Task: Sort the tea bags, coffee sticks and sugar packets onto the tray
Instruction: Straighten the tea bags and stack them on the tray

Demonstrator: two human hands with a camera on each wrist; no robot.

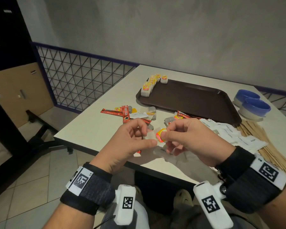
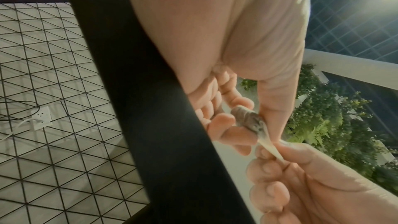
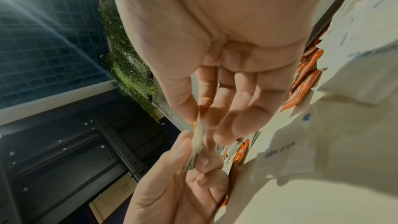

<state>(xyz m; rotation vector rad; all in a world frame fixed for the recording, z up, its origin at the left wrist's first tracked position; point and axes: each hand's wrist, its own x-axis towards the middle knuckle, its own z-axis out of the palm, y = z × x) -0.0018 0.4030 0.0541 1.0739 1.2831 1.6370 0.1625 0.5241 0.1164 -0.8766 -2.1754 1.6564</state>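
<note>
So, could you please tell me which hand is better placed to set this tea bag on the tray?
Probably the left hand: its grip pinches the tea bag, and the tray's tea-bag row lies on its side.

A café or canteen corner (likely): serving tray (image 1: 188, 98), wooden stirrers (image 1: 271, 151), plain white table (image 1: 96, 128).

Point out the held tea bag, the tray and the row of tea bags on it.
held tea bag (image 1: 161, 135): head view, on its yellow-and-red tag.
tray (image 1: 191, 98): head view, on its bare brown floor.
row of tea bags (image 1: 147, 87): head view, on a near bag's yellow tag.
</note>
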